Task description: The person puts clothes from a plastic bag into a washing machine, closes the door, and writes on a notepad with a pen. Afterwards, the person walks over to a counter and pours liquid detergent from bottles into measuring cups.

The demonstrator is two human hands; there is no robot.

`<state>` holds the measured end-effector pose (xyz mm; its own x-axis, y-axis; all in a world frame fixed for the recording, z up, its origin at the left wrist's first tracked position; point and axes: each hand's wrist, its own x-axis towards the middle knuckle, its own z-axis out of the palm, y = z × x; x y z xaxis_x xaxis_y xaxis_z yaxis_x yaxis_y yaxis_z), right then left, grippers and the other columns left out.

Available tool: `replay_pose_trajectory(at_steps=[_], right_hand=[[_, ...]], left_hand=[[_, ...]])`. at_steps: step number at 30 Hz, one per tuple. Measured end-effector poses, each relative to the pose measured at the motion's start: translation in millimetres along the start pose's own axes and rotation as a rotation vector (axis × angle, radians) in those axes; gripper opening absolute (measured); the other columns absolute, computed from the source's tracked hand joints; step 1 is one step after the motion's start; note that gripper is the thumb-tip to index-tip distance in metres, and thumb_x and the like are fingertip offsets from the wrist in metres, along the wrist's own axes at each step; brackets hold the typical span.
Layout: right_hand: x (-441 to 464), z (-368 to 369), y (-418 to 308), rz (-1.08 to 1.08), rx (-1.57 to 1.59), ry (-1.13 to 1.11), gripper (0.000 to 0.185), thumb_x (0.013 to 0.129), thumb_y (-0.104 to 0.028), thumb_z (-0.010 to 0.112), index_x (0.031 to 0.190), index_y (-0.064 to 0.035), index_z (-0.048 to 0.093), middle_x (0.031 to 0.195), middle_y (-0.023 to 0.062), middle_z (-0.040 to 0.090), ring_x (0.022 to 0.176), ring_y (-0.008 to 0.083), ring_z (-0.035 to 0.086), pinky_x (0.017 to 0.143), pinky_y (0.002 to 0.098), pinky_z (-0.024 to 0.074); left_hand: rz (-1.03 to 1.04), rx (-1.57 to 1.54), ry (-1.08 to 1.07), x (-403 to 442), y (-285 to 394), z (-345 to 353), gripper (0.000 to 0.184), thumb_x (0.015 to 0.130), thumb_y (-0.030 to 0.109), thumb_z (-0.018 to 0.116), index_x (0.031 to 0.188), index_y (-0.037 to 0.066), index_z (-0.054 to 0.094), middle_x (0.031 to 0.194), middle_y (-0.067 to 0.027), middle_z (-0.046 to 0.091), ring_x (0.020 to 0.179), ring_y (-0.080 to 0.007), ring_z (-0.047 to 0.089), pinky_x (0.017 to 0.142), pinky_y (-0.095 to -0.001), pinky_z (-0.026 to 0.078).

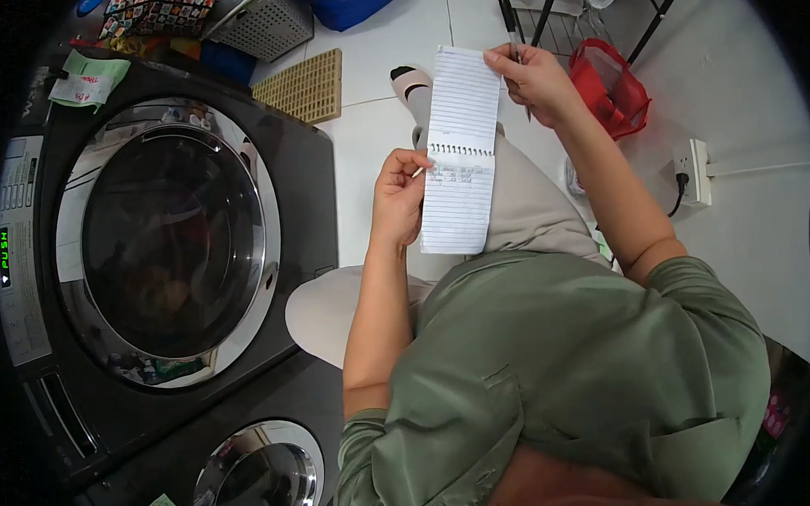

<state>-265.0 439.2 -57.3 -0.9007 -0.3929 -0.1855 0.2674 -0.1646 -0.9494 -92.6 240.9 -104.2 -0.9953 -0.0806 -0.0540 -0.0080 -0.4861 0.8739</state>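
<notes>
A spiral notepad [457, 211] lies opened lengthwise in front of me, over my legs. Its lined upper page looks mostly blank, while a few lines of handwriting, too small to read, run just under the spiral. My left hand [398, 195] pinches the left edge near the spiral, thumb and fingers closed. At the top right corner, my right hand [539, 81] grips the upper page between thumb and finger. A dark pen [512, 31] is also held in that hand, pointing down along the fingers.
To the left stands a dark front-loading machine [305, 203] with a round glass door and a lit "PUSH" display. Another round door [261, 477] is nearer me. A yellow grate [305, 85], grey basket [263, 26], red mesh bag [609, 90] and plugged-in outlet [692, 172] surround me.
</notes>
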Motion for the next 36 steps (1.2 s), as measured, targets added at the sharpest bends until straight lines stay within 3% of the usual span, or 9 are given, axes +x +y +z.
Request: replay_pose_trajectory(at_steps=[5, 8, 12, 17, 19, 22, 26, 31, 36], right_hand=[[10, -1, 2, -0.012, -0.06, -0.019, 0.025, 0.087, -0.024, 0.071, 0.093, -0.0018, 0.062, 0.064, -0.0047, 0.05, 0.045, 0.0026, 0.031, 0.041, 0.0219, 0.0226], [11, -4, 1, 0.004, -0.187, -0.037, 0.027, 0.086, -0.024, 0.07, 0.096, 0.0006, 0.064, 0.069, -0.002, 0.056, 0.052, 0.005, 0.042, 0.046, 0.0226, 0.0322], [7, -4, 1, -0.158, -0.427, 0.003, 0.033, 0.087, -0.027, 0.068, 0.101, 0.003, 0.067, 0.086, 0.0042, 0.065, 0.078, 0.0124, 0.056, 0.069, 0.0249, 0.0443], [9, -2, 4, -0.029, -0.357, -0.114, 0.03, 0.088, -0.028, 0.066, 0.105, -0.0037, 0.066, 0.081, 0.0004, 0.065, 0.053, 0.0042, 0.046, 0.041, 0.0207, 0.0303], [5, 4, -1, 0.034, -0.323, -0.176, 0.028, 0.089, -0.026, 0.065, 0.104, -0.0025, 0.067, 0.082, 0.0012, 0.065, 0.059, 0.0053, 0.048, 0.048, 0.0215, 0.0354], [5, 14, 11, -0.225, -0.376, -0.187, 0.027, 0.09, -0.027, 0.064, 0.105, -0.0043, 0.067, 0.08, -0.0013, 0.062, 0.063, 0.0036, 0.048, 0.056, 0.0193, 0.0372], [-25, 31, -9, -0.283, -0.404, -0.259, 0.024, 0.089, -0.022, 0.064, 0.102, -0.0021, 0.069, 0.091, 0.0014, 0.064, 0.084, 0.0101, 0.055, 0.074, 0.0254, 0.0426], [-42, 39, -18, -0.363, -0.439, -0.382, 0.026, 0.081, -0.013, 0.071, 0.103, 0.001, 0.067, 0.097, 0.007, 0.063, 0.082, 0.012, 0.056, 0.07, 0.0249, 0.0426], [-39, 37, -19, -0.299, -0.383, -0.404, 0.026, 0.083, -0.014, 0.071, 0.103, 0.0017, 0.067, 0.092, 0.0043, 0.063, 0.079, 0.0092, 0.055, 0.069, 0.0234, 0.0425]], left_hand=[[0.043, -0.059, -0.007, 0, 0, 4, 0.023, 0.09, -0.008, 0.054, 0.107, 0.006, 0.049, 0.106, -0.0105, 0.063, 0.09, -0.0146, 0.063, 0.075, -0.0259, 0.054], [0.019, -0.091, 0.055, -2, 4, 11, 0.027, 0.09, -0.008, 0.054, 0.111, 0.007, 0.048, 0.106, -0.0106, 0.063, 0.091, -0.0155, 0.064, 0.074, -0.0266, 0.055], [0.073, -0.116, 0.042, -1, 5, 11, 0.03, 0.089, -0.004, 0.058, 0.114, 0.009, 0.048, 0.102, -0.0086, 0.062, 0.09, -0.0149, 0.063, 0.072, -0.0262, 0.055], [0.148, -0.098, 0.071, 1, 11, 12, 0.032, 0.092, -0.001, 0.055, 0.123, 0.005, 0.051, 0.118, -0.0084, 0.061, 0.108, -0.0163, 0.058, 0.091, -0.0287, 0.048], [0.176, -0.062, 0.075, 0, 22, 14, 0.032, 0.093, -0.002, 0.052, 0.124, 0.003, 0.051, 0.119, -0.0093, 0.061, 0.106, -0.0155, 0.059, 0.089, -0.028, 0.049], [0.204, -0.045, 0.096, -4, 34, 22, 0.027, 0.094, -0.001, 0.051, 0.121, 0.003, 0.053, 0.117, -0.0096, 0.061, 0.103, -0.0147, 0.06, 0.087, -0.0273, 0.05], [0.254, 0.059, 0.104, -6, 32, 19, 0.021, 0.094, -0.003, 0.05, 0.114, 0.002, 0.057, 0.117, -0.0094, 0.059, 0.104, -0.0152, 0.059, 0.089, -0.0279, 0.05], [0.33, 0.243, 0.091, 1, 37, 28, 0.017, 0.095, -0.003, 0.05, 0.106, 0.003, 0.06, 0.123, -0.0086, 0.054, 0.106, -0.0158, 0.058, 0.09, -0.028, 0.049], [0.377, 0.262, 0.065, 10, 39, 33, 0.025, 0.094, -0.003, 0.051, 0.118, 0.003, 0.053, 0.116, -0.0099, 0.058, 0.105, -0.0157, 0.059, 0.091, -0.0285, 0.048]])
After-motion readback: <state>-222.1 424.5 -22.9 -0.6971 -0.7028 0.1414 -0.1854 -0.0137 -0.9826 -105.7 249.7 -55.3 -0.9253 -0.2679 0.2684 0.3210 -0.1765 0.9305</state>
